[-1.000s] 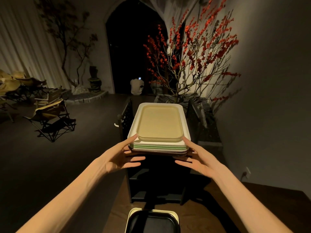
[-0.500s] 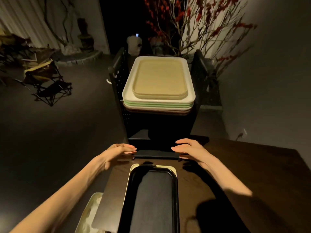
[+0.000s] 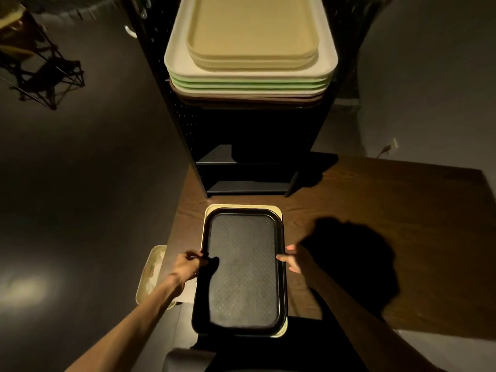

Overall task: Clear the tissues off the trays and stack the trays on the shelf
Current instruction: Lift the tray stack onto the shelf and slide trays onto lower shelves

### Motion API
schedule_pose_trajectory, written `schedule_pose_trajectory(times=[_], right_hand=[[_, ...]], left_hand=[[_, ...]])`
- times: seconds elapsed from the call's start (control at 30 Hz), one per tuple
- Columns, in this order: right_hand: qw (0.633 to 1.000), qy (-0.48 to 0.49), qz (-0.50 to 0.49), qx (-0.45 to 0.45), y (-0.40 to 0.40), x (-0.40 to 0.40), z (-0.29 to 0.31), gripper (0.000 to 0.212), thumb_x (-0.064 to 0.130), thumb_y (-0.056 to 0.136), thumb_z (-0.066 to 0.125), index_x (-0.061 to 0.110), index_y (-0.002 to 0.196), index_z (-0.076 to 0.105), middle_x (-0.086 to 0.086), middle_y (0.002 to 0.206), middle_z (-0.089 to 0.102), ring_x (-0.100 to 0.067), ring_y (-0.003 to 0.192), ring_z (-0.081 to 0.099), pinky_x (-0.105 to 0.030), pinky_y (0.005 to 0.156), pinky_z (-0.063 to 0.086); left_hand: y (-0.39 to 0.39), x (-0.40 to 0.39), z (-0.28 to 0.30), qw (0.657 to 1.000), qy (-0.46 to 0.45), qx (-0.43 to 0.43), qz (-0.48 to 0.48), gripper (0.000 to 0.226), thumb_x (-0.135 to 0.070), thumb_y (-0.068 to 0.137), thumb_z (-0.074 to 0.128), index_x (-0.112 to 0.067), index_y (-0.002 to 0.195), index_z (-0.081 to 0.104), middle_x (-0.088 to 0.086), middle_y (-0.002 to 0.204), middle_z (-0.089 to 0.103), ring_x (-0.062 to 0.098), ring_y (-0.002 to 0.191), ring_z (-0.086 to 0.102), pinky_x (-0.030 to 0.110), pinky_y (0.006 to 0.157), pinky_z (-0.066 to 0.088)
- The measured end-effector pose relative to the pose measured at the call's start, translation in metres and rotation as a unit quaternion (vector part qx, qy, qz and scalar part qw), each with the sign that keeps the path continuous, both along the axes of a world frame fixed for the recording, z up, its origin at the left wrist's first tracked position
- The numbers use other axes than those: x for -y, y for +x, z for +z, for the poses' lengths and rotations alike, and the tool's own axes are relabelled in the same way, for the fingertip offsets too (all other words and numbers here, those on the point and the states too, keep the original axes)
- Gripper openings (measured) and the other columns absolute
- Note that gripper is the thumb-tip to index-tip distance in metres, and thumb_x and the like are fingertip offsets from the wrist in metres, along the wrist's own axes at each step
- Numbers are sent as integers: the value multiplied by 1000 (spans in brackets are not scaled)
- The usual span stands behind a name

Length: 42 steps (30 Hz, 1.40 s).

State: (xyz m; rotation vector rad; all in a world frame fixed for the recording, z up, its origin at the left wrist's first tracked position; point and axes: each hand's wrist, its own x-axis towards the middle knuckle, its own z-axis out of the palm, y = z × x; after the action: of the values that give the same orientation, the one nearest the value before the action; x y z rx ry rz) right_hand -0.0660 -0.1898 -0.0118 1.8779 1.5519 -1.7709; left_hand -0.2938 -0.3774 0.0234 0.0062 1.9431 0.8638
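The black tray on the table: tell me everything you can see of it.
The black rectangular plastic tray has rounded corners, a raised glossy rim and a dull textured floor with nothing on it. It lies flat, long side running away from the person, nested on a cream plastic tray whose edge shows around it, on the dark wooden table, near its left edge, before the black metal shelf. The left hand grips its left rim, the right hand its right rim.
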Motion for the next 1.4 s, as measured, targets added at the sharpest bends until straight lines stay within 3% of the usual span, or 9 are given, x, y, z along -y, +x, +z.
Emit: schedule_pose_trajectory(times=[0.17, 0.33, 0.53, 0.67, 0.83, 0.97, 1.13, 1.3, 1.4], right_hand=[[1000, 9, -3, 9, 11, 21, -67, 42, 7, 82, 76, -2, 119, 58, -16, 117, 68, -24, 100, 64, -39, 97, 51], [998, 50, -9, 29, 3, 38, -47, 48, 11, 83, 76, 3, 127, 57, -7, 121, 63, -24, 111, 63, -29, 93, 46], [998, 41, 1, 47, -6, 29, -40, 37, 25, 77, 81, 8, 109, 72, -6, 106, 72, -23, 94, 67, -27, 81, 47], [999, -29, -32, 14, -2, 19, -65, 62, 36, 57, 85, 5, 109, 73, -10, 101, 76, -29, 92, 72, -46, 92, 57], [998, 1, -60, -29, -5, 35, -40, 40, 24, 69, 82, 12, 105, 72, -4, 103, 74, -20, 88, 70, -32, 77, 56], [985, 20, -128, -112, -7, 39, -37, 38, 22, 68, 84, 13, 103, 73, -5, 98, 78, -24, 87, 76, -46, 85, 61], [978, 28, -127, -161, -18, 47, -23, 18, 20, 89, 74, 17, 106, 72, 1, 98, 77, -16, 87, 74, -37, 79, 59], [977, 72, -126, -155, -25, 52, -12, 29, 33, 86, 74, 17, 109, 73, 2, 104, 76, -18, 99, 72, -39, 93, 56], [971, 59, -131, -193, -17, 43, 4, 28, 29, 77, 78, 11, 99, 74, -3, 91, 77, -20, 85, 74, -34, 77, 59]], left_hand=[[8, 24, -31, 1000, -14, -13, -12, 31, 2, 79, 73, 0, 109, 62, 10, 82, 68, 15, 59, 61, 18, 46, 49], [8, 35, -41, 1000, -2, 11, 5, 40, 4, 78, 73, -10, 110, 53, 19, 102, 72, 33, 82, 71, 45, 81, 59], [2, 38, -45, 996, 5, 58, 64, 40, 7, 75, 74, -14, 102, 54, 24, 106, 69, 33, 85, 68, 53, 90, 55], [-2, 39, -47, 994, 5, 83, 76, 38, 8, 77, 70, -9, 109, 57, 23, 109, 68, 30, 84, 65, 50, 90, 53], [-9, 38, -48, 993, 4, 100, 68, 37, 6, 80, 67, -3, 115, 56, 18, 91, 64, 28, 83, 58, 41, 74, 54], [-12, 38, -50, 989, 9, 138, 60, 35, 1, 80, 63, 2, 114, 62, 21, 100, 66, 31, 90, 59, 42, 75, 50], [-13, 37, -47, 981, 18, 184, 66, 35, -3, 80, 62, 0, 115, 67, 20, 108, 69, 28, 90, 64, 38, 73, 51], [-10, 42, -39, 980, 12, 186, 66, 39, -10, 80, 66, -3, 118, 66, 14, 102, 70, 27, 92, 64, 37, 77, 52], [-12, 45, -30, 980, 21, 183, 73, 47, -14, 76, 75, -6, 121, 64, 9, 91, 68, 21, 80, 61, 34, 76, 50]])
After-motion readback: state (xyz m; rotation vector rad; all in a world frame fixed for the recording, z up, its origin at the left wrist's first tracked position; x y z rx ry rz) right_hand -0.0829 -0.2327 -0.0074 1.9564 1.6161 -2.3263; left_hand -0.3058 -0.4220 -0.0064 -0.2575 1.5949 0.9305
